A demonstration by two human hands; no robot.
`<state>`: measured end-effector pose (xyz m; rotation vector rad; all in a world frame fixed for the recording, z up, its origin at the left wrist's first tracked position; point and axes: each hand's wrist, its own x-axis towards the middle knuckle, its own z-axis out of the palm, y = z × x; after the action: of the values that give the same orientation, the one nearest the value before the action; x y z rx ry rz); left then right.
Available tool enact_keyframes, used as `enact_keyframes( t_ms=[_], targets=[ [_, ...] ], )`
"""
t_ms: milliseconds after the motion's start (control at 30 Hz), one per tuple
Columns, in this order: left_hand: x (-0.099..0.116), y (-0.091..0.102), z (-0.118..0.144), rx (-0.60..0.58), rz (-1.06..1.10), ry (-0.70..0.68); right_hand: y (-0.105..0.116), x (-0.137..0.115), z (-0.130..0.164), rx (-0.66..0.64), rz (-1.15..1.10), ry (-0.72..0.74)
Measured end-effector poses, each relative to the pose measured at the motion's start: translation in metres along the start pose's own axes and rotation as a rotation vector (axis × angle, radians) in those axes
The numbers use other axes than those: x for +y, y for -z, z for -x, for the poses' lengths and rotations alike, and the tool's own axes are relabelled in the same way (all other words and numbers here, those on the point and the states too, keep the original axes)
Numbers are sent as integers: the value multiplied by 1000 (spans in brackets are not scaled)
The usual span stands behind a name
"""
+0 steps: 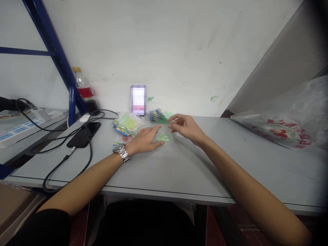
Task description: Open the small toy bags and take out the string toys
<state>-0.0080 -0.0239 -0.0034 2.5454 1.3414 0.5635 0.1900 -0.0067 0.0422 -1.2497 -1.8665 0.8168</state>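
The left hand (145, 140) lies flat on the grey table (179, 171), fingers stretched out and close together, pressing down on a small clear packet (164, 137) with green pieces inside. A metal watch (122, 152) sits on that wrist. The right hand (186, 128) hovers just beside the packet's far edge, its fingers loosely curled and a little apart — the thumb and forefinger are near each other, but whether they pinch anything cannot be told. The packet rests on the table between the two hands, mostly under the left fingertips.

Just beyond the right hand's fingertips lies a stack of green packets (159, 116) with coloured edging, and to the left of it a looser pile of clear bags (126, 123) — both near the wall. A phone (138, 99) stands upright against the wall behind them. Further left a dark phone (84, 135) lies flat with a black cable (64, 160) plugged in, beside a cola bottle (84, 90). At the right edge sits a large printed plastic bag (284, 131).
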Motion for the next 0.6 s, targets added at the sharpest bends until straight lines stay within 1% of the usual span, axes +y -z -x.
enact_keyframes(
  t_ms=[67,133,200,267,367,433,500,600],
  targets=[
    [-1,0,0,-15,0,-21,1,4,-2,17,5,27],
    [-3,1,1,-35,16,-36,2,9,-3,41,110,101],
    [-4,1,1,-51,33,-54,1,13,-4,38,215,187],
    [-5,1,0,-63,55,-79,-2,16,-3,-14,257,269],
    [-7,0,0,-63,98,-97,-7,15,0,-152,239,385],
    [-9,-1,-1,-43,138,-95,-10,12,3,-230,263,426],
    [-9,-1,-1,-21,181,-92,-11,9,5,-255,357,433],
    [-10,-1,-1,-5,212,-90,-13,8,6,-217,553,470]
  ],
)
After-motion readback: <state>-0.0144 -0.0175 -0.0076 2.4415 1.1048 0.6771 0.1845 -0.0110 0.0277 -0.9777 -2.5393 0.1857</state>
